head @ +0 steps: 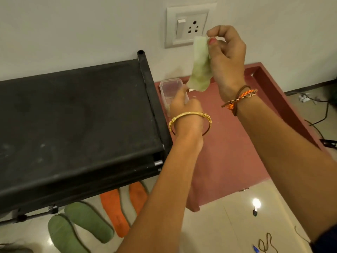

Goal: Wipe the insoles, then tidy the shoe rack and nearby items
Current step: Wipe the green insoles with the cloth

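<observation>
My right hand [226, 57] pinches the top of a pale green wipe [199, 66], which hangs down in front of the wall. My left hand [184, 105] reaches toward the wipe's lower edge, just above a clear plastic container [168, 88] on the red stool; whether it grips the wipe I cannot tell. The black shoe rack [76, 125] fills the left side. On the floor in front of it lie two green insoles [87, 221] and two orange insoles [114, 212].
A red stool [228, 143] stands right of the rack against the wall. A wall socket [189, 24] is above it. Cables [317, 110] run along the floor at the right; a cord and a blue pen [256, 250] lie at the bottom right.
</observation>
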